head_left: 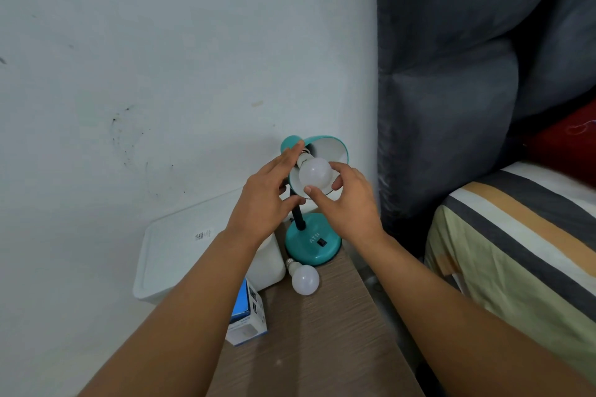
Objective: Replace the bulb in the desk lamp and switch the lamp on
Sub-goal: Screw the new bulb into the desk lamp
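From the head view, a teal desk lamp (312, 243) is seen standing on a wooden table (322, 325), its shade (325, 151) tilted toward the camera. A white bulb (314, 172) is seated at the socket inside the shade. This bulb is gripped by the right hand (346, 200), with the thumb pressed at its 6 o'clock edge and fingertips curled on its 3 o'clock side. The shade is steadied by the left hand (267, 193), fingers laid along its 9 o'clock rim; the hand is only loosely curved, not clenched. A second bulb (303, 277) is lying on the table at 6 o'clock of the lamp base, just beside it. At 7 o'clock of that bulb a blue-and-white box (248, 319) is seen, and a white container (267, 264) stands at 9 o'clock.
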Demonstrator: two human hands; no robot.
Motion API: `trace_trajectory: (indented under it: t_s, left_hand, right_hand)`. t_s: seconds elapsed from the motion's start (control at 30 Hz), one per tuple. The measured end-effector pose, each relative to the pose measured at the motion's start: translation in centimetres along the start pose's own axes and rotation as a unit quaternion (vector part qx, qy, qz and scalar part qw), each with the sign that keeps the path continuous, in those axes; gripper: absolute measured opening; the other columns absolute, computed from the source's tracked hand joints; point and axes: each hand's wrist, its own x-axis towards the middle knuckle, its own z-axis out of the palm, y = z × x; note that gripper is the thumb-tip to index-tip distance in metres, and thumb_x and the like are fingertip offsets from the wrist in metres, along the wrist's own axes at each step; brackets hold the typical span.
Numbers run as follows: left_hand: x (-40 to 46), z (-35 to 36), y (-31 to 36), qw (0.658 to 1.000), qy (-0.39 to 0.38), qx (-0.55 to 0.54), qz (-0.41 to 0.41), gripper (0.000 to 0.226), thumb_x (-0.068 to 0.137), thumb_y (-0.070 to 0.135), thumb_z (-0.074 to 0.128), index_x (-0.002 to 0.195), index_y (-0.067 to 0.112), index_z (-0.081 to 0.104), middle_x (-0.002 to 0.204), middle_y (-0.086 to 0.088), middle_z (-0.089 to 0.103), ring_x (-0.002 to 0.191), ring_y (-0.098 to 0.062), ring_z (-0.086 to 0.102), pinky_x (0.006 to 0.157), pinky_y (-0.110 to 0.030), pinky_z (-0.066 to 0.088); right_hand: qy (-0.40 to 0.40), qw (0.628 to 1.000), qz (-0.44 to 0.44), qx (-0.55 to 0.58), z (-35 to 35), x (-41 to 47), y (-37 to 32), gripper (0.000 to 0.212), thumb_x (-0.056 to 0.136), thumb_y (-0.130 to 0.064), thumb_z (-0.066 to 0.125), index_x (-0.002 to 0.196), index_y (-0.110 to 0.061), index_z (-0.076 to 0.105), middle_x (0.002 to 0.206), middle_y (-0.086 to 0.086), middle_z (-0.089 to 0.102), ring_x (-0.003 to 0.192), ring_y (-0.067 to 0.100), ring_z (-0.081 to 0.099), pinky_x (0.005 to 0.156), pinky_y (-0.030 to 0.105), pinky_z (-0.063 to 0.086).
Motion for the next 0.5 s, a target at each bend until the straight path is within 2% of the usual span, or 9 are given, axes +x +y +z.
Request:
trace_trajectory:
  t_s: [0.07,0.13,0.23,0.3,0.37,0.43,0.5]
  left_hand:
    - [-0.01,0.04,0.00,1.000,0.000,0.004,0.000,0.105,0.080,0.011,0.084,0.152,0.054,0.020,0.148,0.004,0.052,0.110,-0.009,0.061,0.096,-0.027,0.055]
    - [-0.01,0.09,0.00,1.000,0.001,0.003,-0.002,0.104,0.081,0.011,0.084,0.152,0.055,0.021,0.148,0.005,0.052,0.110,-0.010,0.062,0.097,-0.027,0.055]
    - [-0.02,0.17,-0.03,1.000,0.002,0.001,-0.004,0.104,0.081,0.013,0.084,0.150,0.058,0.020,0.148,0.005,0.052,0.109,-0.009,0.062,0.097,-0.024,0.054]
    - [-0.02,0.16,-0.08,1.000,0.001,-0.004,-0.005,0.104,0.081,0.013,0.084,0.151,0.057,0.021,0.148,0.005,0.052,0.109,-0.006,0.062,0.096,-0.021,0.053]
    - [0.00,0.13,-0.09,1.000,0.001,-0.001,-0.004,0.103,0.081,0.012,0.084,0.151,0.055,0.022,0.148,0.004,0.052,0.108,-0.006,0.061,0.096,-0.022,0.053]
    - [-0.02,0.12,-0.05,1.000,0.001,0.005,-0.001,0.104,0.081,0.012,0.084,0.151,0.056,0.021,0.148,0.004,0.052,0.108,-0.008,0.061,0.095,-0.023,0.054]
    - [-0.05,0.12,-0.05,1.000,0.002,0.004,0.001,0.106,0.081,0.012,0.084,0.150,0.059,0.019,0.148,0.005,0.052,0.107,-0.008,0.062,0.095,-0.023,0.054]
  right_hand:
    - [-0.005,0.999,0.021,-0.025,0.06,0.21,-0.11,0.060,0.079,-0.067,0.063,0.120,-0.024,0.059,0.092,-0.009,0.054,0.082,0.005,0.052,0.061,0.017,0.036]
    - [-0.009,0.999,0.028,-0.021,0.06,0.20,-0.11,0.067,0.077,-0.069,0.062,0.127,-0.024,0.055,0.099,-0.008,0.056,0.090,0.008,0.055,0.066,0.021,0.041]
    - [0.001,1.000,-0.013,0.000,-0.23,-0.07,0.02,0.074,0.077,-0.058,0.071,0.139,-0.030,0.042,0.110,-0.005,0.055,0.100,0.009,0.052,0.079,0.026,0.044]
    - [0.009,0.999,-0.035,-0.015,-0.28,-0.07,-0.03,0.066,0.080,-0.055,0.070,0.136,-0.030,0.046,0.108,-0.005,0.056,0.098,0.009,0.053,0.079,0.028,0.048]
    - [0.010,0.999,-0.013,-0.030,-0.20,0.17,-0.21,0.060,0.083,-0.062,0.060,0.131,-0.026,0.052,0.103,-0.006,0.059,0.093,0.009,0.055,0.074,0.028,0.048]
    - [-0.010,0.998,0.035,-0.045,-0.09,0.54,-0.35,0.065,0.085,-0.071,0.045,0.126,-0.022,0.057,0.098,-0.004,0.064,0.087,0.011,0.059,0.070,0.029,0.048]
    - [-0.018,0.997,0.061,-0.043,-0.07,0.66,-0.23,0.072,0.082,-0.076,0.041,0.130,-0.023,0.052,0.098,-0.006,0.064,0.088,0.011,0.060,0.072,0.032,0.051]
